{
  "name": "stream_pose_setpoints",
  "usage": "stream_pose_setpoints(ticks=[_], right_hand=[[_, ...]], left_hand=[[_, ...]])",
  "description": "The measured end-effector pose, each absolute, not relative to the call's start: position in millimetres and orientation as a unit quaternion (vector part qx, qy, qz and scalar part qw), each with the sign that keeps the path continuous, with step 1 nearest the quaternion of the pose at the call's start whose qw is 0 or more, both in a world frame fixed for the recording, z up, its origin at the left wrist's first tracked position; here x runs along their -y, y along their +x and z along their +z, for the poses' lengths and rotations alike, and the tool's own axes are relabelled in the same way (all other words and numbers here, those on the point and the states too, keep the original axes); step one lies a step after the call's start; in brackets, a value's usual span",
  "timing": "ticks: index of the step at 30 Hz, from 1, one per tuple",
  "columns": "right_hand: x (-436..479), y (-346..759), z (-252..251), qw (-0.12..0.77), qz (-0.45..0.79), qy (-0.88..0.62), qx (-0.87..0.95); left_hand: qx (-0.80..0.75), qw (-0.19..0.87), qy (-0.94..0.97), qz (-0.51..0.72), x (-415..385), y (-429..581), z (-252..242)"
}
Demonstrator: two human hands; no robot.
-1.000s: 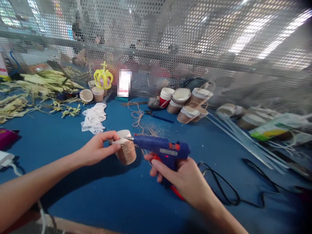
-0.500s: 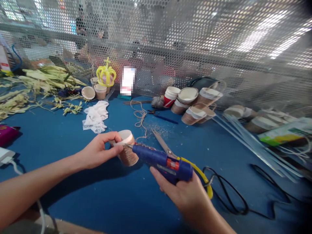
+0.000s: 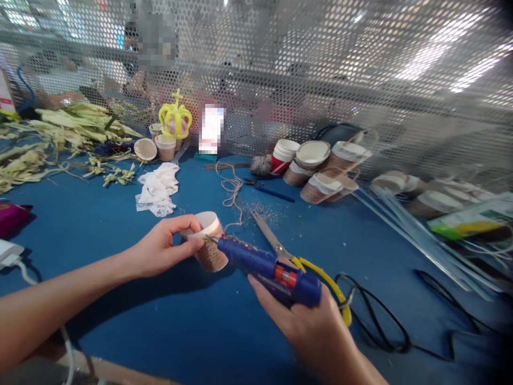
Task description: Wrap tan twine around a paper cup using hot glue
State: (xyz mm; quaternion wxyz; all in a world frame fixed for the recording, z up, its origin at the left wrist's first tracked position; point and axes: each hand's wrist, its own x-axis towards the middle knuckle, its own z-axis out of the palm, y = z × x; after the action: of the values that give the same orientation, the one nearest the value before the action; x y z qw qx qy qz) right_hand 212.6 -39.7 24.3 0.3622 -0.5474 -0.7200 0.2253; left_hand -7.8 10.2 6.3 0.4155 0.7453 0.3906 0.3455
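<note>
My left hand (image 3: pixel 162 248) pinches a small paper cup (image 3: pixel 208 243) wrapped in brown twine, holding it tilted on the blue table (image 3: pixel 160 321). My right hand (image 3: pixel 308 321) grips a blue hot glue gun (image 3: pixel 272 267) with an orange trigger. Its metal nozzle touches the cup's side near the rim. Loose twine (image 3: pixel 232 192) trails from the cup toward the back.
Yellow-handled scissors (image 3: pixel 296 256) lie just behind the glue gun. Its black cord (image 3: pixel 380 321) loops to the right. Wrapped cups (image 3: pixel 320 166) are stacked at the back, clear glue sticks (image 3: pixel 409 230) to the right, a white cloth (image 3: pixel 158 187), a yellow crown (image 3: pixel 175 117) and dried leaves (image 3: pixel 60 139) to the left. A perforated metal screen (image 3: pixel 360 64) closes the back.
My right hand has tilted the glue gun and brought its nozzle down against the cup's side. The scissors behind it have come into sight. My left hand kept the cup in place.
</note>
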Motion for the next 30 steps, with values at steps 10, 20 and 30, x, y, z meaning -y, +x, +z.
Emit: stream_pose_setpoints(ticks=[10,20,30], right_hand=[[35,214,33,0.356,0.218,-0.532,0.736],[35,212,22,0.406,0.279,-0.575,0.653],[34,213,12,0.416,0.279,-0.584,0.639]], left_hand=[[-0.369,0.419,0.756,0.342,-11,-11,1],[-0.358,0.435,0.747,0.352,-10,-9,5],[-0.353,0.469,0.729,0.354,-9,-9,5]])
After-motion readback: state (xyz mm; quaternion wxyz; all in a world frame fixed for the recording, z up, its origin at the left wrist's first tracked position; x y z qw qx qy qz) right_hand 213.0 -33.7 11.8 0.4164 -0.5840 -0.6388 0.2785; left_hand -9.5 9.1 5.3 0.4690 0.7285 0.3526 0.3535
